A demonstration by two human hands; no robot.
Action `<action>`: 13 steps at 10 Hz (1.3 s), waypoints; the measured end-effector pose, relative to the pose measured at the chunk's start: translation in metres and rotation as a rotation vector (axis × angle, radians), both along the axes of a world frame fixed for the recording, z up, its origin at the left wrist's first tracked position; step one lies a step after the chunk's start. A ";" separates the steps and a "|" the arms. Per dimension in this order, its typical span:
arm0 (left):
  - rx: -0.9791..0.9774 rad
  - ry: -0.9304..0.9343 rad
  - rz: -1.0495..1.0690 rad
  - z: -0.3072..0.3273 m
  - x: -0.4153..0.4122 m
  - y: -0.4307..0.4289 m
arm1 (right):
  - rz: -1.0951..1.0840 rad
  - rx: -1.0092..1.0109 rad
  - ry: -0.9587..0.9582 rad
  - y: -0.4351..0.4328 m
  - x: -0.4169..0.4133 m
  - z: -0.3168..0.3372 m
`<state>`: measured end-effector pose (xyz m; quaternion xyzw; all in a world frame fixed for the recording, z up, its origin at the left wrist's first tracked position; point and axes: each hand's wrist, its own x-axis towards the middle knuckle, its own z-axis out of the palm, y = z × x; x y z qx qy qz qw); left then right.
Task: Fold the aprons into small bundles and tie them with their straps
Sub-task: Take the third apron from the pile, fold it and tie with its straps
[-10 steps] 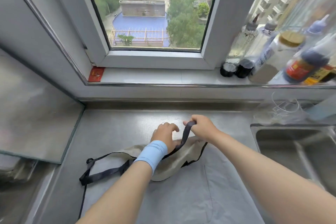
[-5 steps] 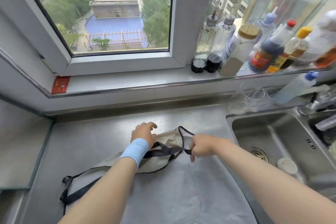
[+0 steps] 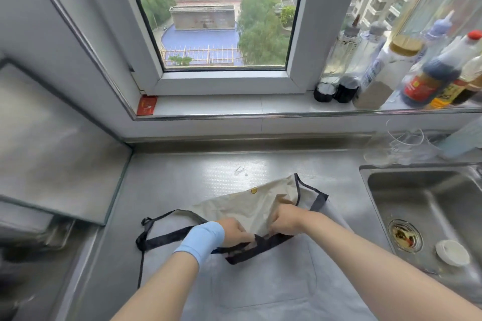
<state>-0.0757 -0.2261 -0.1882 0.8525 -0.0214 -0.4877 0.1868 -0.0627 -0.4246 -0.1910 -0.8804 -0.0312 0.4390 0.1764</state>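
A grey apron [image 3: 263, 284] with a pocket lies flat on the steel counter, its cream top part [image 3: 242, 207] folded back toward me. Dark straps [image 3: 167, 238] trail off to the left, and a dark strap loop [image 3: 260, 246] lies across the fold. My left hand [image 3: 234, 232], with a light blue wristband, grips the folded edge and strap. Just to its right, my right hand [image 3: 285, 219] pinches the cream fabric at the same fold. The two hands are nearly touching.
A steel sink [image 3: 427, 214] with a drain and a white cap lies to the right. Sauce bottles [image 3: 417, 73] line the window sill. A glass sheet [image 3: 52, 154] leans at the left. Bare counter [image 3: 208, 174] stretches behind the apron.
Both hands have come back toward me from the far edge, bringing the apron's top and the strap loop down onto the grey body. The camera view shifted.
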 end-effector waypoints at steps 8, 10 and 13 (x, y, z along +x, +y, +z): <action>-0.108 -0.530 1.432 -0.021 0.028 0.048 | -1.027 0.365 -0.398 -0.019 0.052 -0.032; -0.318 -0.528 1.307 -0.017 0.068 0.068 | -1.316 0.556 -0.360 -0.020 0.081 -0.034; 0.153 -0.504 0.818 -0.033 0.090 0.068 | -0.773 0.127 -0.549 -0.009 0.089 -0.037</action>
